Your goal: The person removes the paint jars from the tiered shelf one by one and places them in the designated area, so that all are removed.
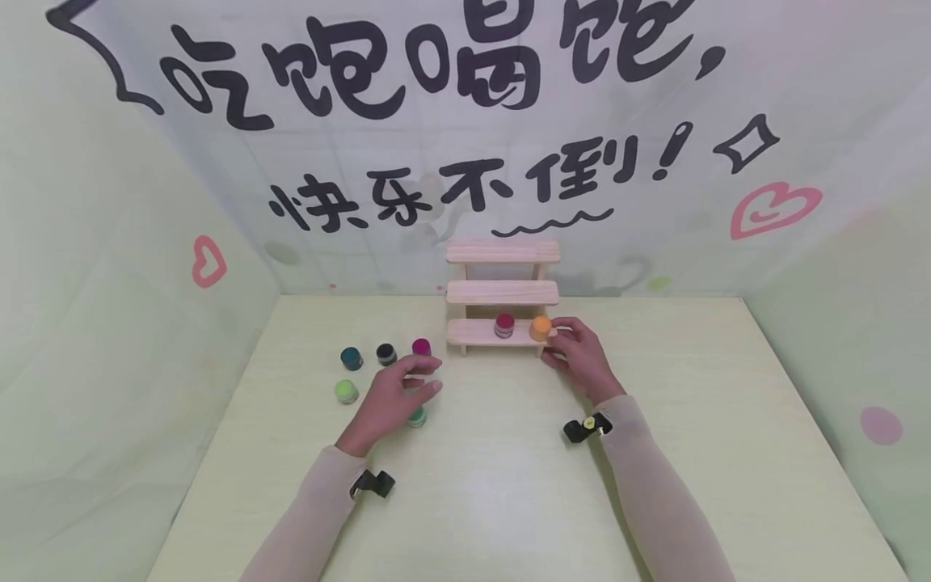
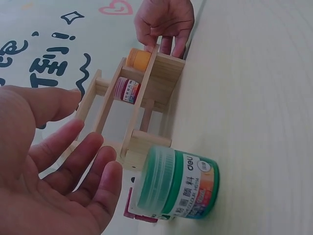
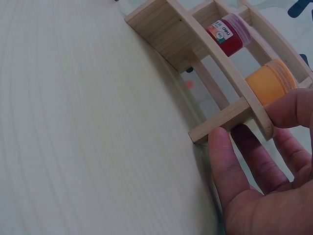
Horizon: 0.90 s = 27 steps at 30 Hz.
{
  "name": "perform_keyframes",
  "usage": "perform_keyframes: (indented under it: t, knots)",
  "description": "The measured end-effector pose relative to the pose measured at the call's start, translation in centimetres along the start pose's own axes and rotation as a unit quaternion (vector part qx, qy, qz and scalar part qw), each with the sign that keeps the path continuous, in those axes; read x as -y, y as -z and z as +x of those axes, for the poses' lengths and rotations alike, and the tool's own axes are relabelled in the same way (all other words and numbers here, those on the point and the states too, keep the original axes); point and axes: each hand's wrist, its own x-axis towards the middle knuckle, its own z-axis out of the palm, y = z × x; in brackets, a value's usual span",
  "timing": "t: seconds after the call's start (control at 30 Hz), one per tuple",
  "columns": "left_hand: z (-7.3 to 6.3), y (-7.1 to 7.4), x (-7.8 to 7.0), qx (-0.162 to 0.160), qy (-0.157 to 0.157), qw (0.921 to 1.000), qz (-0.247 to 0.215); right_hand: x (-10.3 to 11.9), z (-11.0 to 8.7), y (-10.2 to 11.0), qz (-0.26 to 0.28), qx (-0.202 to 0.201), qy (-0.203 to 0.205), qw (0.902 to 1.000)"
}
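A small three-tier wooden rack stands at the back of the table. My right hand grips the right end of its lowest step, fingers at the leg and step edge in the right wrist view. On that step sit an orange paint jar, close by those fingers, and a red paint jar left of it. My left hand is held over the left side of the table, fingers loosely bent and holding nothing. A green paint jar stands beside it, partly hidden by the hand in the head view.
Left of the rack, a teal jar, a black jar, a magenta jar and a light green jar stand on the table. A printed cloth hangs behind.
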Motion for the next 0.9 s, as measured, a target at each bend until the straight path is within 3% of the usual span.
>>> perform_keyframes:
  t: [0.23, 0.63, 0.9]
  knots:
    - [1.6, -0.5, -1.2, -0.006, -0.007, 0.9998, -0.015, -0.1, 0.0, 0.0, -0.004, -0.004, -0.003, 1.0]
    - [4.6, -2.8, -2.7, -0.023, -0.032, 0.9972, -0.063, -0.2, -0.1, 0.1, 0.0, 0.006, 0.003, 1.0]
    - [6.5, -4.4, -3.8, -0.038, -0.025, 0.9967, -0.068, -0.2, 0.0, 0.1, 0.0, 0.006, 0.004, 1.0]
